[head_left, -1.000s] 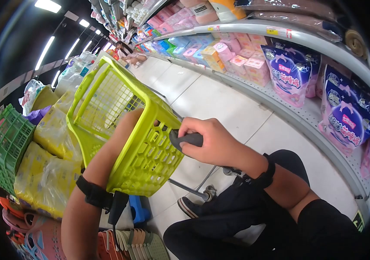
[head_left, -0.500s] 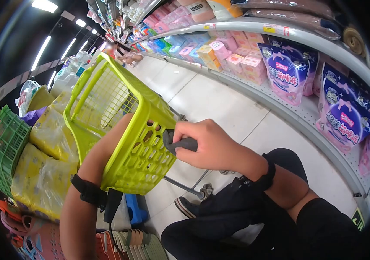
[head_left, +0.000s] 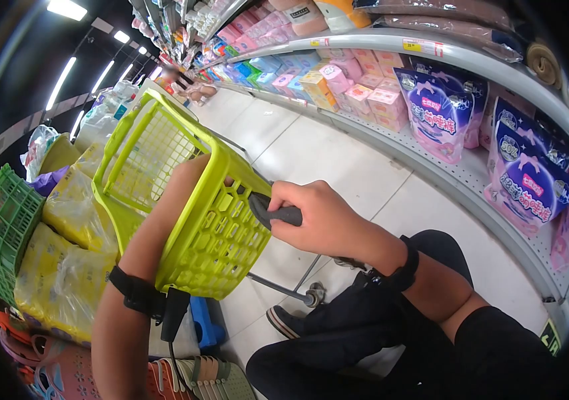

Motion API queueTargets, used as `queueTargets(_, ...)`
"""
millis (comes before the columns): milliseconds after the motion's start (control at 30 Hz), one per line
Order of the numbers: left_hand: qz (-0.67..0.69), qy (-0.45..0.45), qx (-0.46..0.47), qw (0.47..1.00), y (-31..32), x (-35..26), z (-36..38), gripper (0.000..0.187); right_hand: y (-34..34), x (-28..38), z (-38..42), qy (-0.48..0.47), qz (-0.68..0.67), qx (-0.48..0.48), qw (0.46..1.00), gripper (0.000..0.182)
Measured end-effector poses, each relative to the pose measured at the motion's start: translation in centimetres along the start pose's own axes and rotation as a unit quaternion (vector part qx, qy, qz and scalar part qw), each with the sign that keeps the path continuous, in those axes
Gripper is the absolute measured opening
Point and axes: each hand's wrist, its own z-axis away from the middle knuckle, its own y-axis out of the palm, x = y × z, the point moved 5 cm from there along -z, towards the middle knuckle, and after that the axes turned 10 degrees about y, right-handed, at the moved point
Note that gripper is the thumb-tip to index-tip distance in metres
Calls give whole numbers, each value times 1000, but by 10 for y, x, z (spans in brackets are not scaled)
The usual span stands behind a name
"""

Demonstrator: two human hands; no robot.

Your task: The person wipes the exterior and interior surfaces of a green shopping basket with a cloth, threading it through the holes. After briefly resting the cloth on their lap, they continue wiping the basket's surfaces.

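Note:
A lime-green shopping cart basket (head_left: 214,250) with honeycomb holes stands tilted in my view, on a grey metal frame. My right hand (head_left: 314,217) is closed around a dark grey piece of cloth-like material (head_left: 288,215), bunched between thumb and fingers. The grey piece rests against the basket's outer right side. My left forearm reaches over the rim into the basket. Only bits of my left hand (head_left: 228,181) show through the holes; its fingers are hidden behind the basket wall. Black straps circle both of my wrists.
Shelves on the right hold purple-and-blue packs (head_left: 438,113) and pink boxes (head_left: 386,103). At left are yellow plastic-wrapped packs (head_left: 58,273), a green basket (head_left: 8,233) and clogs (head_left: 61,363). A person (head_left: 194,90) is far down the tiled aisle (head_left: 351,160).
The basket has shifted slightly left and down in view. My right hand has moved up a little along its side with the grey piece. My left forearm reaches slightly farther up.

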Motion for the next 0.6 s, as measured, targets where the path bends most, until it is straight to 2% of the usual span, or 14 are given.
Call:
queueTargets(233,35,2,54,998,7,-22,29,27,-8,-1,-3,-23,8,87,996,16)
queueTargets(333,32,-1,62,998,9,-24,31,27,-7,-2,-3,38,-18,169,985,17)
queueTargets(467,33,-2,67,997,10,-24,34,27,7,-3,2,-13,-31,118,992,17)
queueTargets(533,35,0,66,997,9,-22,34,27,5,4,1,-17,-84,29,996,18)
queueTargets(567,35,2,65,997,9,-22,33,27,8,4,1,-18,-81,32,996,18)
queueTargets(600,33,3,64,997,8,-21,32,27,7,4,2,-24,-101,-5,995,18)
